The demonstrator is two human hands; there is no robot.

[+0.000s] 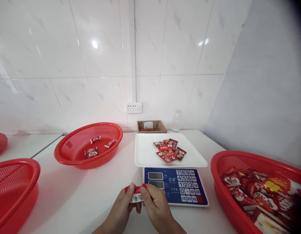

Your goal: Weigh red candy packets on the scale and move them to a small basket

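Both hands meet at the front edge of a blue and white scale. A small red and white packet is pinched between them, my left hand on its left end and my right hand on its right end. Behind the keypad, the scale's white tray bears several red packets in a loose pile. Digits on the display are too faint to read surely.
A red basket full of packets stands at the right. Another red basket at the left holds several packets; a third is at the left edge. A cardboard box and a clear bottle stand by the wall.
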